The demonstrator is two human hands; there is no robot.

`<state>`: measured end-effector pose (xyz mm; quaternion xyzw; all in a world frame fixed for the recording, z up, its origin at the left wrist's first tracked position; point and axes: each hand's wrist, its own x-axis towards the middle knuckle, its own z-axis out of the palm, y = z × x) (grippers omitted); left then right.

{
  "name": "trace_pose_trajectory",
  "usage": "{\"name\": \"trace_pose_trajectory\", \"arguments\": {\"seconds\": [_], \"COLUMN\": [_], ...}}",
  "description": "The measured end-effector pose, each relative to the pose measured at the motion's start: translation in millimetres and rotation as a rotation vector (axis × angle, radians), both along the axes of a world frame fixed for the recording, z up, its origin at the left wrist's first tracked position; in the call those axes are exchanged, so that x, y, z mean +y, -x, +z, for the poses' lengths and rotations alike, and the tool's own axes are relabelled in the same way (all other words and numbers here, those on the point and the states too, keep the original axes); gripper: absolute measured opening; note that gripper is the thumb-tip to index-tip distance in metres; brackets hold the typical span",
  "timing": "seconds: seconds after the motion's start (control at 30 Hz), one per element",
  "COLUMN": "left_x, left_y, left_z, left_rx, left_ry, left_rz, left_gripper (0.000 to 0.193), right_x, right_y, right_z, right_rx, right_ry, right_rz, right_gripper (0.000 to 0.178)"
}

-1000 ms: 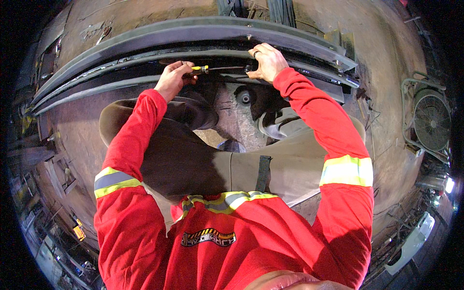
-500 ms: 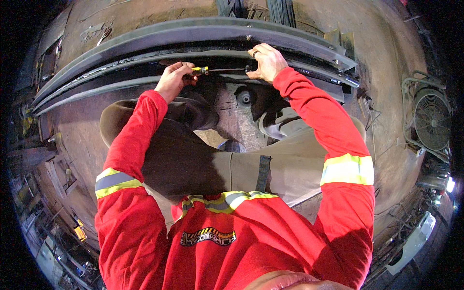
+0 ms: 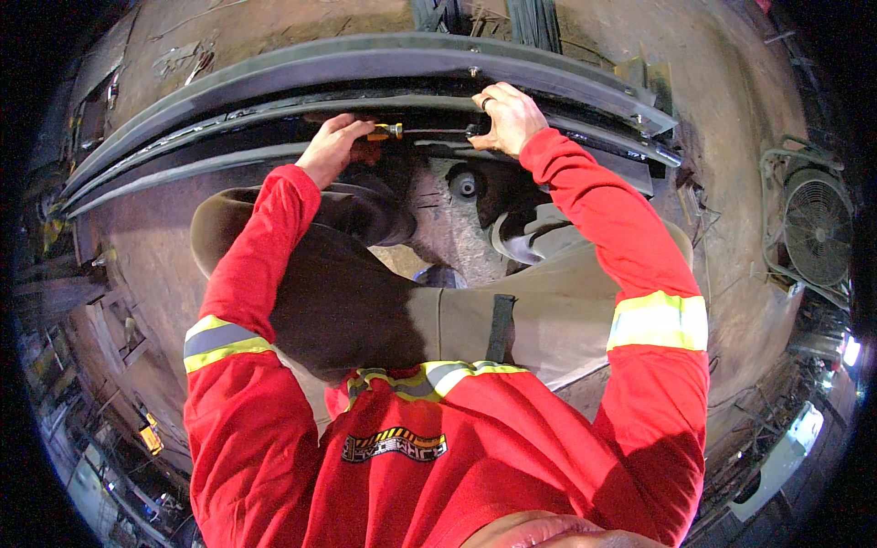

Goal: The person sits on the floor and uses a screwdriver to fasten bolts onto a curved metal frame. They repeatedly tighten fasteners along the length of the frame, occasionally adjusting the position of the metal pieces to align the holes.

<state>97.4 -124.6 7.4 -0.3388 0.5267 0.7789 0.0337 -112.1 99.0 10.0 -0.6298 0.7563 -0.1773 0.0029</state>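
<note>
My left hand [image 3: 336,151] is closed round a screwdriver, its yellow handle [image 3: 387,131] showing past my fingers. The thin shaft runs right, toward a small black part [image 3: 473,131]. My right hand [image 3: 512,119], with a dark ring on one finger, curls its thumb and fingers about that part. The exact kind of the part is too small to make out, and whether the tip touches it cannot be told. Both hands are over long dark steel beams [image 3: 365,60] lying side by side across the far side of my knees.
A bolt [image 3: 473,71] stands out of the far beam. Dark bundled bars [image 3: 533,26] lie beyond. At the right stands a round floor fan [image 3: 816,219] in a frame. Metal scraps and an orange tool [image 3: 151,437] are at the left. My bent legs [image 3: 438,320] are below the beams.
The left hand has shifted slightly right with the screwdriver, its handle rolled a little in the fingers. The right hand stays nearly in place round the small black part.
</note>
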Motion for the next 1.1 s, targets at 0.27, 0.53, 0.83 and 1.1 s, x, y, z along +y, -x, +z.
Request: {"name": "trace_pose_trajectory", "arguments": {"seconds": [0.27, 0.53, 0.83, 1.1], "left_x": [2, 21, 90, 174], "left_y": [15, 6, 1, 43], "left_z": [-7, 36, 93, 105], "left_rx": [-0.219, -0.067, 0.491, 0.443], "left_ry": [0.369, 0.294, 1.166, 1.257], "left_rz": [-0.202, -0.141, -0.364, -0.51], "left_gripper": [0.035, 0.023, 0.028, 0.035], "right_x": [0, 0, -8, -26], "right_y": [0, -2, 18, 29], "right_z": [1, 3, 30, 46], "right_rx": [-0.047, -0.073, -0.291, -0.335], "right_ry": [0.023, 0.01, -0.392, -0.603], "right_rz": [0.003, -0.004, 0.006, 0.053], "right_gripper": [0.054, 0.057, 0.054, 0.042]}}
